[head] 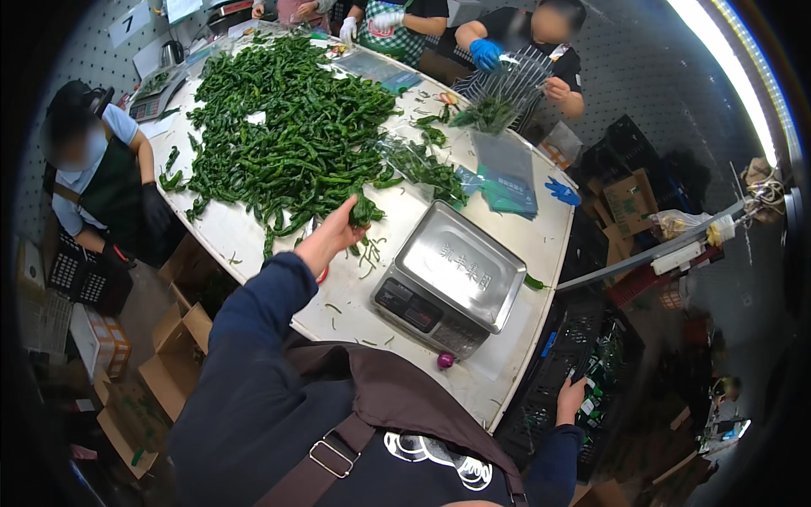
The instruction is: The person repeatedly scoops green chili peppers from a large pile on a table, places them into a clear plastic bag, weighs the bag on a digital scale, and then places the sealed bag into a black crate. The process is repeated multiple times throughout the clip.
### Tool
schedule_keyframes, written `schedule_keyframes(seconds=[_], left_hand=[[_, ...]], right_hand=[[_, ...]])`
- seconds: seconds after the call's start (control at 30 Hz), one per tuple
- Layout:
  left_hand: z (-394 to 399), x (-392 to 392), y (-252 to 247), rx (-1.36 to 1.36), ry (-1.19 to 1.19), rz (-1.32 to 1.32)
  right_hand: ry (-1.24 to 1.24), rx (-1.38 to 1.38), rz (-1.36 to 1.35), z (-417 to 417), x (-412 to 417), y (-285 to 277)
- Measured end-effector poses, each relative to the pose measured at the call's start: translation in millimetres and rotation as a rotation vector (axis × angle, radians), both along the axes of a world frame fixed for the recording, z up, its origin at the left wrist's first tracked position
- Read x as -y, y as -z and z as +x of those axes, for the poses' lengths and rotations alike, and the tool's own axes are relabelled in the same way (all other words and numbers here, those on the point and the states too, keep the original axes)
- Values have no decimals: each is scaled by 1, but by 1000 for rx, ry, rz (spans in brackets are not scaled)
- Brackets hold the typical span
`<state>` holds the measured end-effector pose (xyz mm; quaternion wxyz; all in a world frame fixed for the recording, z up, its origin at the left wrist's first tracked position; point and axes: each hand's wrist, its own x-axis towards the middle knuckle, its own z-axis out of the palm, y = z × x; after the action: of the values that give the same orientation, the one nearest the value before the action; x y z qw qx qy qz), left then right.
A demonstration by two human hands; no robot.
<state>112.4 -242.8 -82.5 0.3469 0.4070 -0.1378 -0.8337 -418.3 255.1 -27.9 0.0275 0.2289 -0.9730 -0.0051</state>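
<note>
My left hand (336, 233) is closed around several green peppers (365, 212) at the near edge of a large heap of green peppers (285, 127) on the white table (405, 212). My right hand (571, 400) rests at the rim of a black plastic crate (573, 336) beside the table's right side; whether its fingers grip the rim is unclear. Bagged greens (599, 386) lie in the crate. Between my hands stands a digital scale with a bare steel pan (462, 260). A filled clear bag of peppers (421, 165) lies beyond it. Red-handled scissors (323, 274) lie partly hidden near my left wrist.
Flat packaging bags (507, 184) and a blue glove (562, 191) lie at the right. A small purple round object (445, 360) touches the scale's near side. Co-workers stand along the left and far sides. A metal pole (646, 256) meets the right edge; open cardboard boxes (171, 367) stand lower left.
</note>
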Motion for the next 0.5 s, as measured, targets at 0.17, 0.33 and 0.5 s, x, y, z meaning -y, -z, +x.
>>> schedule_keyframes(seconds=[0.17, 0.33, 0.5], left_hand=[[-10, 63, -3, 168, -108, -45], [0, 110, 11, 117, -272, -110], [2, 120, 13, 372, -322, -235]], right_hand=[[-24, -34, 11, 5, 3, -4], [-18, -9, -6, 4, 7, -5], [1, -8, 15, 7, 7, -7]])
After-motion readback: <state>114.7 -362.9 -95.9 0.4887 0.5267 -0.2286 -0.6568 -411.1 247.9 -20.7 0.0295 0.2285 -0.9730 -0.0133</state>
